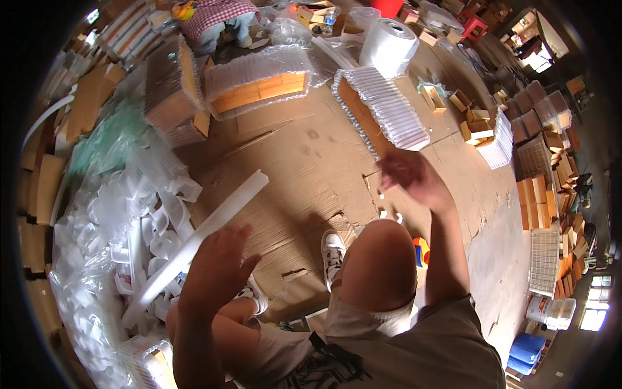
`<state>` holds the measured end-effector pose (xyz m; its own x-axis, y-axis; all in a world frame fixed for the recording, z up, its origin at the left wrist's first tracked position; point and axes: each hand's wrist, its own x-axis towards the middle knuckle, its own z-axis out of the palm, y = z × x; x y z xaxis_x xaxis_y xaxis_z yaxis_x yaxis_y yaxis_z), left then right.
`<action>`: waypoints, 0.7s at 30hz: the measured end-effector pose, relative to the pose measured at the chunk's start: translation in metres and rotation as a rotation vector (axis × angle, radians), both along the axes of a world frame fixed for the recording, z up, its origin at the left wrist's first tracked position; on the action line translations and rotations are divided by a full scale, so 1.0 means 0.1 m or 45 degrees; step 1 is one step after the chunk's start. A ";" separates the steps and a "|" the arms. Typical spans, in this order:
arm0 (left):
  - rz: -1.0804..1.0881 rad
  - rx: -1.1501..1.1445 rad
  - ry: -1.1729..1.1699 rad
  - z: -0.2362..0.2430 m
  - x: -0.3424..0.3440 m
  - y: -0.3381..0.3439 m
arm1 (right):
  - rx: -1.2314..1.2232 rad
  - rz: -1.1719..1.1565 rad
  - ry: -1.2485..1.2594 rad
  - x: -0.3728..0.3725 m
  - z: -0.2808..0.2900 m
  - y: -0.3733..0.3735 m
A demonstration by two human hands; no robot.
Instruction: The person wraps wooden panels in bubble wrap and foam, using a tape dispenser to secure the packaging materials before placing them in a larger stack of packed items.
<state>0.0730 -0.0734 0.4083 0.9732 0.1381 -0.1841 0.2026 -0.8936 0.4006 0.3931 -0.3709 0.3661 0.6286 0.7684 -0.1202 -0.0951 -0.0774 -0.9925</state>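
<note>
My left hand [218, 267] is open with its thumb apart from the fingers, beside a long white foam strip [231, 203]. I cannot tell whether it touches the strip. My right hand [409, 175] is raised near the lower end of an air-column-wrapped wooden box [389, 113]. Motion blurs its fingers, and nothing can be made out in them. Beside my right knee, partly hidden, lies an orange and blue object [421, 253], perhaps a tape dispenser. Small white scraps [391, 216] lie on the cardboard floor cover [278, 155].
To the left is a heap of clear plastic and white foam [97, 240]. Wrapped boxes [259, 81] and a large film roll [389, 47] stand ahead, where another person [220, 19] bends over. Small wooden boxes [478, 129] sit to the right, with stacked wooden pieces [534, 201] beyond.
</note>
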 end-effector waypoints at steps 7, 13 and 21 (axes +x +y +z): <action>0.011 -0.075 0.389 -0.28 -0.13 0.04 | -1.129 -0.568 -0.108 1.61 -2.75 -0.55; 0.055 -0.025 0.362 -0.31 -0.06 0.06 | -1.728 -0.714 -0.576 2.30 -3.31 -0.49; 0.034 0.032 0.391 -0.41 0.03 0.05 | -1.979 -0.556 -0.919 2.35 -3.35 -0.30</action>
